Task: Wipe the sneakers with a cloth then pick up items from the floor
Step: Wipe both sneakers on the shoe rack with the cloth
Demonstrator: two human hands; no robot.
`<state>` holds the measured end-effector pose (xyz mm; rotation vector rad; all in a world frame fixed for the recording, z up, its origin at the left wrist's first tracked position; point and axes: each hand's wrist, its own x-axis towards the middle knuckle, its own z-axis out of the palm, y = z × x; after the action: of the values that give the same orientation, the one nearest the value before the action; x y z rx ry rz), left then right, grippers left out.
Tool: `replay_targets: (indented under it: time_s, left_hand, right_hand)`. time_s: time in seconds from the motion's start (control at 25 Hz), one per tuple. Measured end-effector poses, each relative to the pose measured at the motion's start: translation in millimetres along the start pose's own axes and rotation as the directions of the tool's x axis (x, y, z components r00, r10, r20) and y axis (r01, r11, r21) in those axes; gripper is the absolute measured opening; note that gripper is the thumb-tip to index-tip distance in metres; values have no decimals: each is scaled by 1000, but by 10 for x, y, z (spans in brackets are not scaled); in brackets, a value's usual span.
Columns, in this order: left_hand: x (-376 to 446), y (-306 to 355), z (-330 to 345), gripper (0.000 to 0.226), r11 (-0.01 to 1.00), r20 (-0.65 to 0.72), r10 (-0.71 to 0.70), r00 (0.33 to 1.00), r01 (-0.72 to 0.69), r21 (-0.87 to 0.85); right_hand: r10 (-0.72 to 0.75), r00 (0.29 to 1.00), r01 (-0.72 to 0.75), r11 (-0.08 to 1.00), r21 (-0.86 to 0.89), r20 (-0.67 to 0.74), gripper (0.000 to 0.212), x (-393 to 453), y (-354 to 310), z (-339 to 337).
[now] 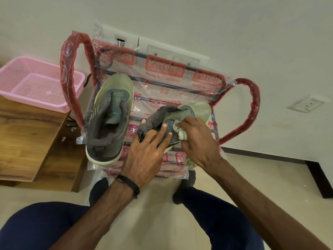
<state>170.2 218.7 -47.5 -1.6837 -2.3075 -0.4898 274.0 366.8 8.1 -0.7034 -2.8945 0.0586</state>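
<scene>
Right sneaker (pixel 189 114): lies tipped on its side on plastic-wrapped chair (pixel 201 78) w/ red print, toe toward the chair's right armrest, collar toward centre. Green upper, grey collar.

Cloth (pixel 177 129): small, white, bunched, pressed against the sneaker's side near the heel panel.

Right hand (pixel 196 141): fingers curled round the cloth, gripping it against the shoe.

Left hand (pixel 144 152): fingers spread and mostly straight, laid flat over the grey collar and heel, pinning the shoe to the seat. Black band on that wrist.

Left sneaker (pixel 110 116): upright on same seat, just beside the first, toe toward the chair back, opening up. No hand touches it.

Surroundings: pink perforated basket (pixel 36 83) on wooden cabinet (pixel 27 141) at left, near chair's armrest. Wall socket (pixel 306 105) at right, well apart. Person's knees in dark trousers at frame bottom, feet under seat's front edge on pale tiled floor (pixel 252 177).
</scene>
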Motion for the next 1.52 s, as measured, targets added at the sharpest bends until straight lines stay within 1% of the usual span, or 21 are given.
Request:
replay_targets:
  time_s: [0.08, 0.12, 0.24, 0.28, 0.4, 0.48, 0.52, 0.6, 0.64, 0.68, 0.8, 0.84, 0.88, 1.0, 1.04, 1.2, 1.24, 1.28, 1.4, 1.44, 1.52]
  left_hand:
    - [-15, -3, -5, 75, 1000, -2, 5, 1000, -5, 13]
    - [-12, 10, -5, 75, 1000, 4, 11, 1000, -11, 16]
    - [22, 27, 0, 75, 1000, 15, 8, 1000, -8, 30]
    - [25, 22, 1, 75, 1000, 16, -1, 1000, 0, 29]
    - [3, 6, -1, 77, 1000, 7, -4, 1000, 4, 15]
    - [1, 10, -12, 77, 1000, 14, -1, 1000, 1, 15]
    - [10, 14, -10, 77, 1000, 15, 3, 1000, -3, 22]
    - [25, 34, -5, 77, 999, 15, -1, 1000, 1, 32]
    - [27, 40, -4, 77, 999, 21, -7, 1000, 6, 31]
    - [29, 36, -1, 77, 1000, 21, -10, 1000, 10, 29]
    - [16, 7, -3, 76, 1000, 3, -9, 1000, 9, 21]
    - [19, 10, -9, 76, 1000, 4, -10, 1000, 10, 19]
    - [24, 25, -13, 76, 1000, 10, -6, 1000, 6, 23]
    - [29, 44, -6, 76, 999, 15, -2, 1000, 2, 41]
    - [30, 33, -8, 76, 999, 19, -7, 1000, 6, 36]
    - [3, -11, -24, 74, 999, 10, -12, 1000, 12, 31]
    - [6, 5, -24, 74, 999, 14, -5, 1000, 4, 43]
    - [8, 24, -25, 73, 998, 15, 2, 1000, -3, 56]
    - [29, 12, -17, 75, 997, 4, -1, 1000, 1, 75]
    - [26, 5, -18, 76, 997, 3, -6, 1000, 6, 71]
    - [-2, -11, -25, 76, 998, -8, -6, 1000, 7, 56]
  right_hand:
    - [-127, 991, 126, 992, 14, 45, 42, -54, 32, -34]
    - [-113, 993, 113, 994, -12, 41, 43, -35, 134, -44]
    - [102, 995, -101, 991, -83, 8, 45, 50, 388, -60]
    - [115, 993, -114, 991, -74, 9, 44, 42, 357, -58]
    - [-69, 997, 69, 998, 5, 39, 44, -138, 95, -43]
    - [-163, 986, 164, 986, -21, 45, 45, -135, 107, -62]
    - [-117, 993, 118, 992, -55, 26, 45, -81, 192, -48]
    - [103, 995, -103, 993, -61, -15, 44, 19, 359, -50]
    - [164, 986, -165, 985, -45, -15, 42, 36, 373, -47]
    - [146, 989, -147, 989, -30, -10, 39, 30, 326, -35]
    - [-75, 996, 74, 997, 36, 51, 43, -124, 55, -31]
    - [-111, 993, 109, 993, 35, 50, 44, -124, 45, -41]
    - [-95, 995, 95, 995, 7, 31, 44, -89, 84, -34]
    - [136, 990, -138, 990, -41, -44, 41, 84, 247, -15]
    - [143, 989, -144, 989, -32, -41, 40, 117, 238, -11]
    - [-126, 990, 121, 990, 78, 59, 42, -24, 85, -42]
    - [-137, 989, 132, 989, 68, 61, 42, -17, 155, -68]
    - [-92, 994, 91, 995, 32, 54, 42, 6, 254, -80]
    - [99, 995, -98, 994, -44, 24, 43, 33, 446, -120]
    - [99, 995, -98, 995, -37, 23, 44, -8, 400, -126]
    - [-24, 999, 24, 1000, 7, 29, 45, -196, 207, -105]
